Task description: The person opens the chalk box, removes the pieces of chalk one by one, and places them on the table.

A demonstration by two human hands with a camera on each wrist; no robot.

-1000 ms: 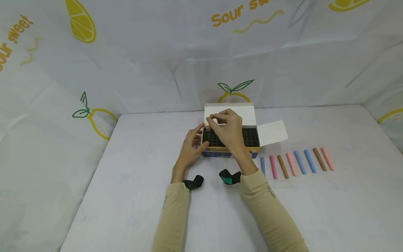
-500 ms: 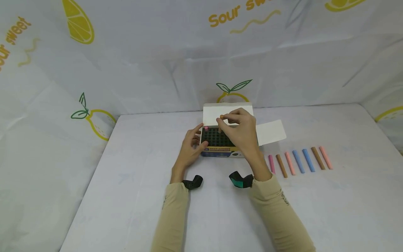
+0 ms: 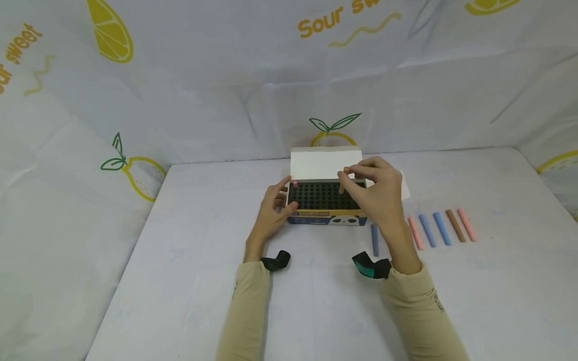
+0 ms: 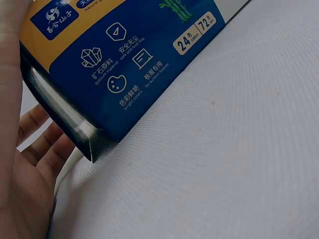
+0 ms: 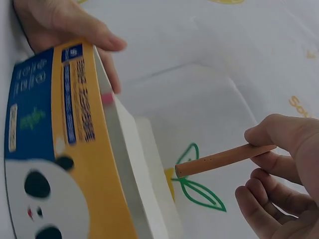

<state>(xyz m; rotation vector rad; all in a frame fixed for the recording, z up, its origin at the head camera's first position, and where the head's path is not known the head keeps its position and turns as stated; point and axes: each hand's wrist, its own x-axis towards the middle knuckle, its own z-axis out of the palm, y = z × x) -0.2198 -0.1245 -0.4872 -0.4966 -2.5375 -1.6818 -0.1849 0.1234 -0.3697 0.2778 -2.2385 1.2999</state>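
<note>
- The right hand [image 3: 378, 193] pinches a brown chalk stick [image 5: 224, 160] between thumb and fingertips, holding it over the right part of the open blue-and-yellow cardboard chalk box [image 3: 326, 216].
- The left hand [image 3: 274, 208] holds the box's left end, fingers curled around its corner.
- One pink chalk stick [image 3: 295, 184] stands in the far-left cell of the box's black grid.
- More coloured chalk sticks [image 3: 440, 228] lie in a row on the white tabletop [image 3: 180, 281], right of the box.

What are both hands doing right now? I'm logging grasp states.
Left hand: grips the chalk box at its left end.
Right hand: pinches a brown chalk stick above the box.
</note>
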